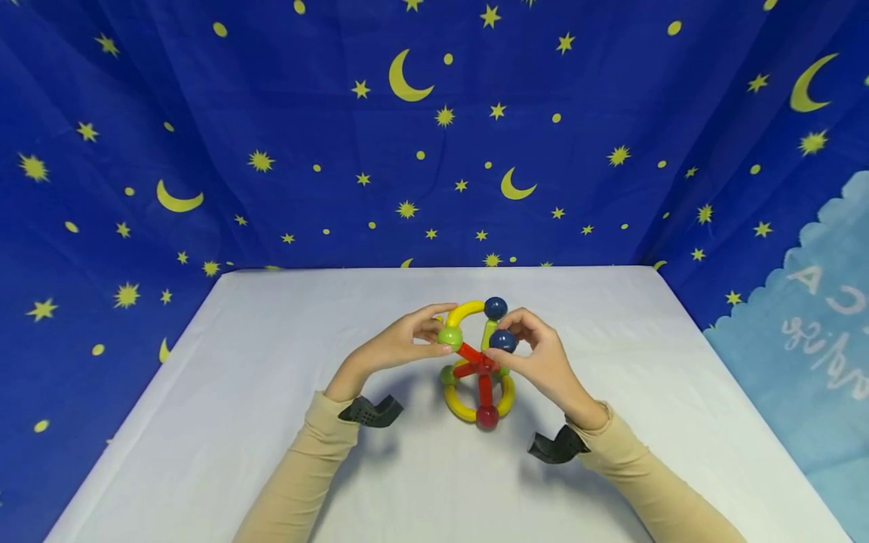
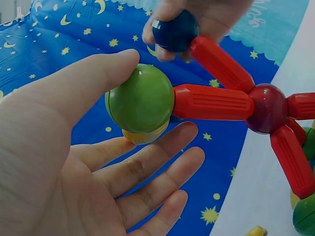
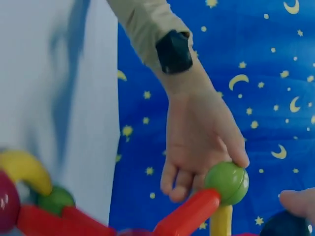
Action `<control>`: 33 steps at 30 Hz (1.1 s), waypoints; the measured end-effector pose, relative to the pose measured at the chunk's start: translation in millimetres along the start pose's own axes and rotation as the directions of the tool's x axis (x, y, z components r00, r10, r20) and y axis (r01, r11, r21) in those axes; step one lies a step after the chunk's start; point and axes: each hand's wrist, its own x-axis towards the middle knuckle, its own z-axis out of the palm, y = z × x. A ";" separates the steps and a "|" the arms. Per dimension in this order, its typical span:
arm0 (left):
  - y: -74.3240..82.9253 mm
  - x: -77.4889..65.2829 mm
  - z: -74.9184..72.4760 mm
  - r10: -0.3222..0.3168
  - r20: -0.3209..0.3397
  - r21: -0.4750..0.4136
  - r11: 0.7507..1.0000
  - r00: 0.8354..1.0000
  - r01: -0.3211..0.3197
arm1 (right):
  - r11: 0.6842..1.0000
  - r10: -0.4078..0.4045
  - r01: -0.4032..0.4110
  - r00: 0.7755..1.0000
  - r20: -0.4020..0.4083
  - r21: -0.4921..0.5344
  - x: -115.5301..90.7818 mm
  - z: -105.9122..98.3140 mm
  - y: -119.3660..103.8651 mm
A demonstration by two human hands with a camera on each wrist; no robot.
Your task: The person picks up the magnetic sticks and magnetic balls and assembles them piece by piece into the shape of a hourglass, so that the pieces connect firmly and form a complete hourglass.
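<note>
A toy of coloured balls and rods stands over the table in the head view. My left hand (image 1: 390,347) pinches its upper green ball (image 1: 449,338), thumb on the ball and the other fingers spread below in the left wrist view. My right hand (image 1: 543,358) holds a dark blue ball (image 1: 503,342) between thumb and fingers. Red rods (image 2: 214,102) run from both balls to a dark red centre ball (image 2: 267,108). A yellow curved rod (image 1: 465,311) arches from the green ball to another blue ball (image 1: 495,308). Lower down are yellow curved rods (image 1: 459,405) and a red ball (image 1: 486,417).
The table has a white cloth (image 1: 217,437). Behind it hangs a blue curtain (image 1: 326,136) with yellow stars and moons. A light blue cloth (image 1: 815,339) with lettering hangs at the right. Black straps (image 1: 372,412) sit on both wrists.
</note>
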 end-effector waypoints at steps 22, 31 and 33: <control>-2.1 -0.5 -2.6 -0.026 -0.007 -0.010 1.000 1.000 0.026 | 0.961 0.270 -0.273 0.960 -0.081 -0.038 52.4 -25.3 57.8; -3.4 -1.8 -0.6 -0.050 -0.004 -0.008 0.999 0.999 0.050 | 0.985 0.124 -0.049 0.874 0.469 -0.168 100.1 -16.3 130.4; -2.6 -2.7 -0.4 -0.049 -0.002 -0.007 0.999 0.999 0.049 | 0.993 0.082 -0.015 0.819 0.568 -0.121 108.1 -11.2 134.2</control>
